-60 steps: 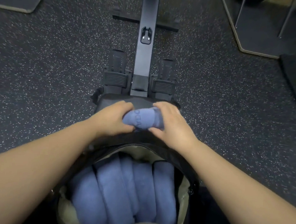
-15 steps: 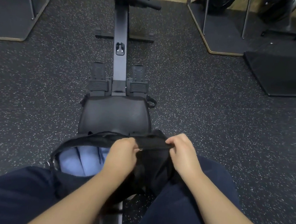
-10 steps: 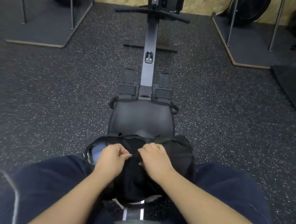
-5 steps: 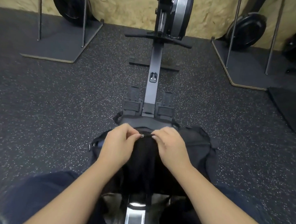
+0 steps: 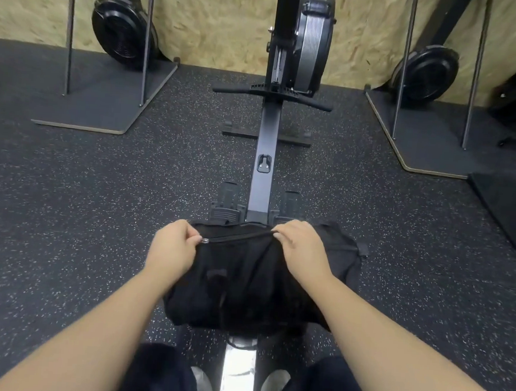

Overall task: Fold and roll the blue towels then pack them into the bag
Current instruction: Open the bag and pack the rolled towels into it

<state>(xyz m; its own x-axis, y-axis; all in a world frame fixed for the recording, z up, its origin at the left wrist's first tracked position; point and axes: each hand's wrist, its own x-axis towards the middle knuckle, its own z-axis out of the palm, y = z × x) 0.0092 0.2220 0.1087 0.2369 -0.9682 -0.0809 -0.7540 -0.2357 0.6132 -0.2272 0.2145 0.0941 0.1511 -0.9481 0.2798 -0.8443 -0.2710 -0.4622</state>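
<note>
Black bag (image 5: 254, 280) dead centre of the frame, lying across the rowing machine's rail (image 5: 263, 177), long axis running left to right. Zip line along the top edge, stretched taut between both hands. Left hand (image 5: 173, 250) at the bag's left end, fingers (image 5: 191, 242) curled and pinching the silver zip pull (image 5: 205, 240). Right hand (image 5: 303, 249) at the other end, fingers nipping the fabric at the zip line as an anchor. Looks zipped along the stretch between the hands; no blue towels showing, presumably packed inside. Left hand nearer the pull, so any last tug likely leftward, away from the right. Bag soft, slumped, matte black. Around it speckled rubber floor (image 5: 81, 213), flywheel (image 5: 310, 37) at upper centre.
</note>
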